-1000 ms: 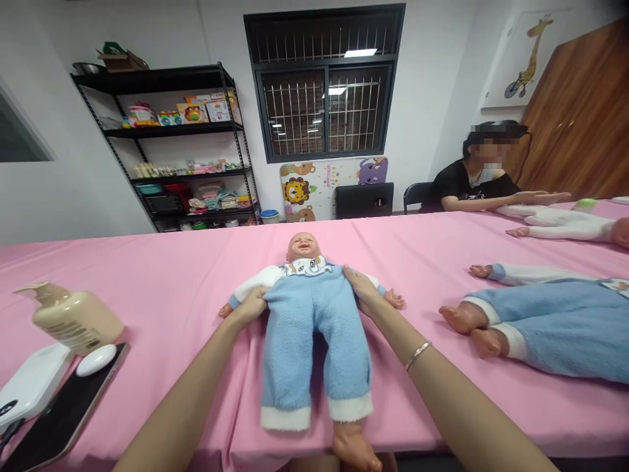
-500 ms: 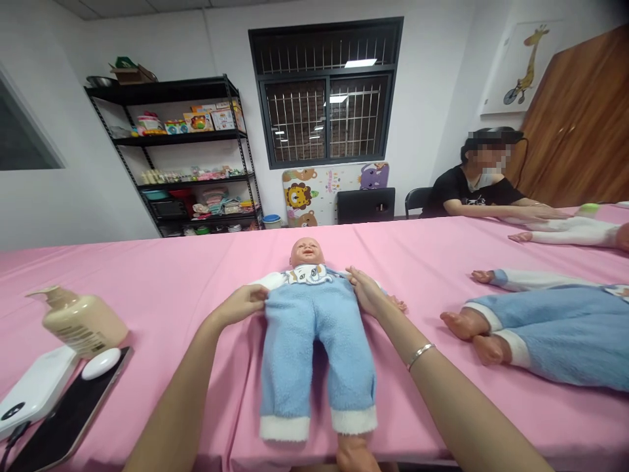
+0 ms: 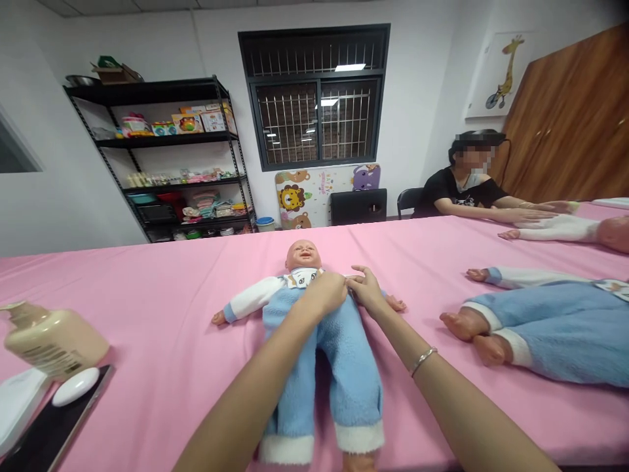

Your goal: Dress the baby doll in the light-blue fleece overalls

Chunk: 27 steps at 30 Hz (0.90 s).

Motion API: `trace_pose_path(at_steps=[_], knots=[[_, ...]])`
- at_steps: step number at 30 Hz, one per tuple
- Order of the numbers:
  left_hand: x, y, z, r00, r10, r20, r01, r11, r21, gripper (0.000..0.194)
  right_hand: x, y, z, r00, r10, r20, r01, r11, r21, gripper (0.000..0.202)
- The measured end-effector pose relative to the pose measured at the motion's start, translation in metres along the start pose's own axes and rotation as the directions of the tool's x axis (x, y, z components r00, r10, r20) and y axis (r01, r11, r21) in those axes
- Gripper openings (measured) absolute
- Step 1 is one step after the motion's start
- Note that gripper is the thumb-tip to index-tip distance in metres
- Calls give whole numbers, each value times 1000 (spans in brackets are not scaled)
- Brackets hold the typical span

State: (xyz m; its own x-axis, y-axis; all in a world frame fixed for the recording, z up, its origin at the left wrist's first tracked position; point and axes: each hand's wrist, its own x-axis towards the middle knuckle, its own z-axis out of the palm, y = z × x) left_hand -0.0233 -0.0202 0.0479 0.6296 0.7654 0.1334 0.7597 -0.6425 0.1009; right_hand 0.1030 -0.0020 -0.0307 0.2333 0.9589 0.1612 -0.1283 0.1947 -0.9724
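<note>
A baby doll lies on its back on the pink-covered table, head away from me. It wears fuzzy blue overalls with white cuffs and a white top with an animal face on the chest. My left hand reaches across the doll's chest, fingers closed at the upper edge of the overalls; what they pinch is hidden. My right hand is at the doll's shoulder on the right, thumb and some fingers together on the strap area, another finger raised. The two hands nearly touch.
At left are a pump bottle, a phone, a white oval case and a white device. Another doll in blue overalls lies at right. Beyond it a person has their hands on a third doll.
My left hand has moved from the left side of the overalls across to the doll's chest beside my right hand. The doll's left-side arm now shows. The view has shifted slightly right.
</note>
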Motion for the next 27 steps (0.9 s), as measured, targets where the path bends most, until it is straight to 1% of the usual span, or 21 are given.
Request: trace_pose_path(at_steps=[2, 4, 5, 6, 7, 8, 9, 10, 11, 13, 14, 16, 18, 19, 20, 21, 22, 23, 25, 27], knots=[[1, -2, 10, 999, -48, -19, 49, 998, 43, 33, -1, -5, 3, 1000, -21, 12, 21, 1000, -7, 58], [1, -6, 19, 995, -39, -90, 44, 997, 57, 40, -2, -10, 3, 990, -113, 85, 119, 990, -78, 52], [1, -10, 23, 989, -20, -146, 30, 997, 67, 43, -3, -12, 1, 976, -177, 127, 197, 966, -170, 49], [1, -14, 26, 979, 8, -204, 9, 997, 81, 45, -3, -13, -2, 959, -232, 160, 272, 913, -303, 48], [2, -19, 29, 965, 41, -259, -17, 995, 94, 47, -3, -13, -7, 947, -265, 183, 320, 827, -462, 49], [3, -24, 31, 950, 72, -303, -42, 994, 104, 48, -2, -13, -13, 944, -266, 193, 328, 714, -619, 53], [4, -29, 33, 939, 84, -334, -52, 993, 105, 49, -2, -12, -20, 953, -237, 186, 294, 592, -751, 59], [5, -33, 35, 932, 74, -354, -41, 994, 98, 50, -1, -10, -27, 969, -185, 166, 237, 479, -845, 66], [6, -37, 36, 929, 40, -369, -9, 996, 85, 50, 0, -8, -34, 982, -127, 140, 179, 388, -904, 73], [8, -41, 37, 923, -61, -379, 86, 995, 51, 48, 2, -5, -45, 993, -47, 105, 114, 269, -956, 83], [9, -42, 38, 921, -104, -375, 128, 991, 41, 48, 2, -4, -48, 995, -29, 100, 104, 233, -967, 85], [10, -41, 38, 921, -152, -358, 176, 984, 34, 47, 3, -3, -53, 995, 8, 104, 100, 198, -975, 83], [10, -39, 38, 923, -173, -343, 196, 980, 33, 48, 2, -3, -55, 992, 55, 116, 103, 197, -975, 72], [9, -38, 38, 923, -180, -339, 203, 979, 32, 48, 2, -4, -56, 991, 63, 119, 104, 200, -974, 64], [9, -38, 38, 924, -184, -336, 206, 978, 31, 48, 2, -5, -56, 992, 45, 119, 107, 202, -974, 55], [9, -38, 38, 924, -184, -334, 206, 978, 31, 48, 3, -6, -56, 993, -6, 115, 114, 198, -974, 48], [8, -38, 37, 925, -185, -331, 206, 978, 30, 48, 3, -7, -56, 990, -90, 107, 122, 187, -975, 42], [8, -37, 37, 927, -186, -327, 205, 978, 26, 48, 4, -7, -56, 976, -194, 94, 128, 167, -978, 37], [7, -37, 37, 929, -188, -319, 203, 979, 16, 45, 6, -6, -56, 916, -395, 64, 122, 122, -985, 31], [7, -36, 36, 928, -184, -323, 198, 980, 12, 42, 7, -4, -54, 852, -524, 18, 85, 104, -991, 31]])
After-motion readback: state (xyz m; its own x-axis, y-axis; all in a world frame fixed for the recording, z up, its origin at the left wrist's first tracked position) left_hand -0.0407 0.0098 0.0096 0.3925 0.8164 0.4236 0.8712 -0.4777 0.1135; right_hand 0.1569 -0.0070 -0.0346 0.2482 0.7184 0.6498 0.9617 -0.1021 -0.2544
